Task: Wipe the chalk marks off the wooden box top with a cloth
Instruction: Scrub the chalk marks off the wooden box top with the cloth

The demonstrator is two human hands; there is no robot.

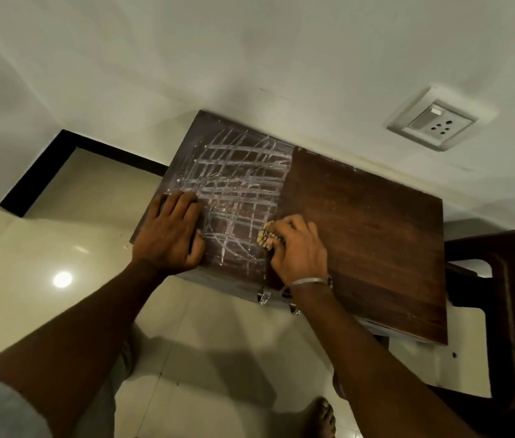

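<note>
My right hand (297,248) has its fingers (284,226) curled tight round the cloth (268,238), bunched and pressed on the box top (370,235). The cloth sits at the near right edge of the chalk marks (237,175), which spread left and far from it. The right half of the top is bare wood.

The top's long axis runs left to right, so my judgement is that the next strokes go leftward and away from me.

My left hand (170,235) is flat on the near left corner with its fingers (183,203) straight, holding nothing and steadying the box. The right hand is nearer to the work.

Hidden or unclear:
- Most of the cloth is under my fingers.
- Any chalk under my left palm can't be seen.
- The box front is mostly out of view.
- I can't tell what the box rests on.
</note>
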